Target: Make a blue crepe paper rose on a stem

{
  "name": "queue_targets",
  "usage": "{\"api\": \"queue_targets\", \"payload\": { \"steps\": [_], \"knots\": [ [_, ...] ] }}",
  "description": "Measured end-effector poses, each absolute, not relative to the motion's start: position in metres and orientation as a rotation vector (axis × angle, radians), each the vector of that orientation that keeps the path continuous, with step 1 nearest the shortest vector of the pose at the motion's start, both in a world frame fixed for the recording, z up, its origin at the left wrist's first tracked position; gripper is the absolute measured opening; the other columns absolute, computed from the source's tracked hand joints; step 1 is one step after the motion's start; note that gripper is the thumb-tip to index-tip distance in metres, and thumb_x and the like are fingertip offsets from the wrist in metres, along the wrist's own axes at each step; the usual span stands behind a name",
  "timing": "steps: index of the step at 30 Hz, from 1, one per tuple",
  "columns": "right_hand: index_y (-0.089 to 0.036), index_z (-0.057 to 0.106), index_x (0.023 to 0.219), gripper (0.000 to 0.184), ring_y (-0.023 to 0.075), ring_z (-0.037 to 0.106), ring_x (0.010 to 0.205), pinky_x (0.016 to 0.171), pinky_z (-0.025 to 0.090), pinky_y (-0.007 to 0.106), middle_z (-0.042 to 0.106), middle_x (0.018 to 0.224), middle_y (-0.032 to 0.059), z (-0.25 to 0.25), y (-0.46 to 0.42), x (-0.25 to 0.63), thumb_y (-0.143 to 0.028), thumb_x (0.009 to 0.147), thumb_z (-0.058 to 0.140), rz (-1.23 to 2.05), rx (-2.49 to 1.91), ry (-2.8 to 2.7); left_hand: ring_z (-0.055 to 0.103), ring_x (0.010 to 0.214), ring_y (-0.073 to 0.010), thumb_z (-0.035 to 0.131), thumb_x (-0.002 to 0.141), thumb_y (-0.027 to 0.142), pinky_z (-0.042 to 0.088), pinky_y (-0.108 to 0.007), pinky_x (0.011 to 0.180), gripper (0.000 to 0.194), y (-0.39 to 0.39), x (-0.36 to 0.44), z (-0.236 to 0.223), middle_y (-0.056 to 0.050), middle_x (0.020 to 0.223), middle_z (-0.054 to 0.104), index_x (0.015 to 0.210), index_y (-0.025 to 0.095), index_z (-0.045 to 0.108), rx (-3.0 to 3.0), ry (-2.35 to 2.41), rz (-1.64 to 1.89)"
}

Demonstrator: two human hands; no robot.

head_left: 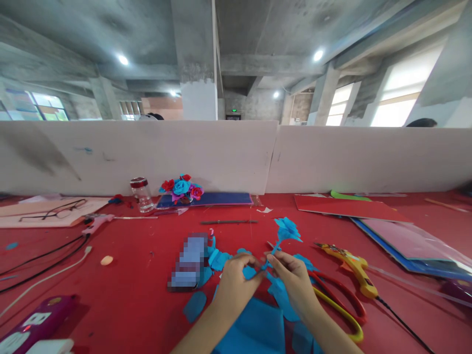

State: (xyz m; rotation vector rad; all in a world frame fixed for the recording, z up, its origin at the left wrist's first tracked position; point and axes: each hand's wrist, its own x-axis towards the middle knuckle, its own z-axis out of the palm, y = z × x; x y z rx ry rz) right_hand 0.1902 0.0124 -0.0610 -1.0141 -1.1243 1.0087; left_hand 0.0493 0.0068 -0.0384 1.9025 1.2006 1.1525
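Between my two hands, a blue paper flower (287,229) stands tilted up with its bloom to the right. My right hand (292,275) pinches its blue stem just under the bloom. Close beside it, my left hand (238,278) pinches the lower end of the stem, thumb and forefinger together. Cut blue paper petals (220,259) and a larger blue sheet (258,327) lie around and beneath my hands. A pair of scissors (341,295) with red and yellow handles lies partly under my right hand, its blades mostly hidden.
A phone (189,263) lies left of my hands. To the right is a yellow glue gun (352,268); a pink one (98,222) lies far left near glasses (55,211). Behind stand a glass jar (142,195) and a paper bouquet (182,188), before a white partition (221,157).
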Motion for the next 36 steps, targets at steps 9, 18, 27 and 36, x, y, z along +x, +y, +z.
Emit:
{"api": "queue_targets", "payload": {
  "steps": [9, 18, 27, 36],
  "knots": [
    [-0.019, 0.069, 0.062, 0.020, 0.0132, 0.050, 0.054, 0.052, 0.040, 0.026, 0.064, 0.062, 0.0038, -0.065, 0.008, 0.193, -0.039, 0.064, 0.069, 0.900, -1.056, -1.140, 0.059, 0.074, -0.0165, 0.050, 0.080, 0.014, 0.043, -0.030, 0.072, 0.010, -0.002, 0.043, -0.043, -0.003, 0.078, 0.064, 0.077, 0.020, 0.059, 2.520, 1.225, 1.404],
    [-0.019, 0.066, 0.056, 0.017, 0.0121, 0.050, 0.051, 0.046, 0.037, 0.024, 0.063, 0.056, 0.0013, -0.054, 0.007, 0.190, -0.034, 0.056, 0.075, 0.939, -0.995, -1.025, 0.058, 0.073, -0.0154, 0.051, 0.081, 0.014, 0.043, -0.031, 0.072, 0.009, -0.004, 0.040, -0.042, -0.003, 0.076, 0.064, 0.084, 0.018, 0.058, 2.716, 1.157, 1.485],
    [-0.019, 0.065, 0.054, 0.016, 0.0115, 0.054, 0.052, 0.049, 0.041, 0.022, 0.067, 0.059, 0.0019, -0.057, 0.008, 0.193, -0.030, 0.055, 0.076, 0.995, -0.888, -0.911, 0.059, 0.068, -0.0137, 0.055, 0.078, 0.010, 0.043, -0.028, 0.064, 0.012, -0.005, 0.038, -0.041, -0.001, 0.073, 0.064, 0.087, 0.017, 0.060, 2.892, 1.015, 1.563],
    [-0.019, 0.065, 0.048, 0.017, 0.0125, 0.059, 0.057, 0.052, 0.044, 0.021, 0.069, 0.060, 0.0030, -0.050, 0.007, 0.192, -0.029, 0.048, 0.079, 1.034, -0.832, -0.840, 0.058, 0.066, -0.0136, 0.058, 0.077, 0.013, 0.042, -0.026, 0.061, 0.013, -0.007, 0.038, -0.039, -0.001, 0.076, 0.065, 0.089, 0.018, 0.058, 2.866, 1.082, 1.615]
  ]
}}
